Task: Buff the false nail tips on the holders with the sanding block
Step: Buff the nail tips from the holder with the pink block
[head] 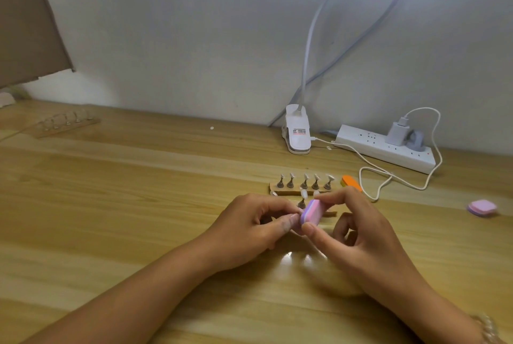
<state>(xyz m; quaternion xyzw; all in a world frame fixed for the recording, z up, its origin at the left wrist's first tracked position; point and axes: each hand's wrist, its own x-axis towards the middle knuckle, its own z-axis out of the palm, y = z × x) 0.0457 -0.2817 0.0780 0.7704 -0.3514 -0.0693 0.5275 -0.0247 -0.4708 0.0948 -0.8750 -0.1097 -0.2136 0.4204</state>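
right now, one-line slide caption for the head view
Right hand holds pink sanding block against a small piece the left hand pinches

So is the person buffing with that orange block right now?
No, the orange block lies on the table behind the right hand, which pinches a pink-and-purple sanding block instead.

Sanding block (395, 212) pink-purple; spare block (352, 183) orange; power strip (385, 148) white.

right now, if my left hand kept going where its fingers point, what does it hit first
The sanding block pinched in the right hand; fingertips of the left hand look nearly against it, depth unclear.
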